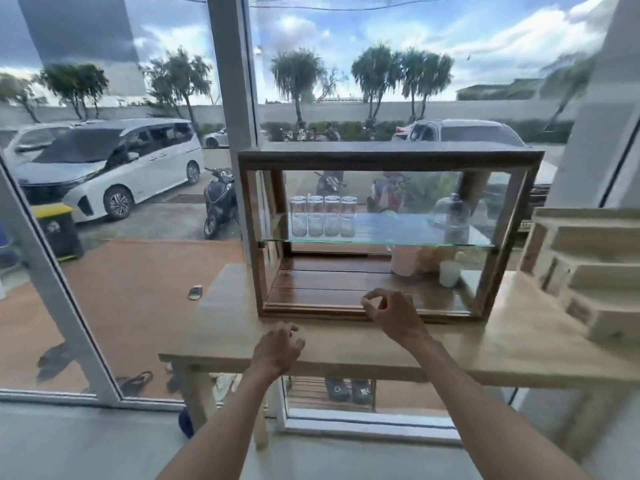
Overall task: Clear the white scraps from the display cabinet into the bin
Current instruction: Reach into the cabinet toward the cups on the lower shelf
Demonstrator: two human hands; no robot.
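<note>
The wooden display cabinet (388, 157) with glass sides stands on a light wooden table (221, 327). Its dark lower floor (318, 282) shows no white scraps that I can make out. My right hand (391, 315) is at the cabinet's lower front edge, thumb and forefinger curled toward each other in a pinch. Whether anything is between them I cannot tell. My left hand (277, 348) hovers over the table in front of the cabinet's left part, fingers loosely curled down, holding nothing. No bin is visible indoors.
Several upturned glasses (323, 216) and a glass dome (450, 213) stand on the glass shelf. A pink cup (405, 259) and a white cup (449, 273) sit at the lower right. A stepped wooden rack (588, 268) occupies the table's right end. A yellow-lidded bin (57, 230) stands outside the window.
</note>
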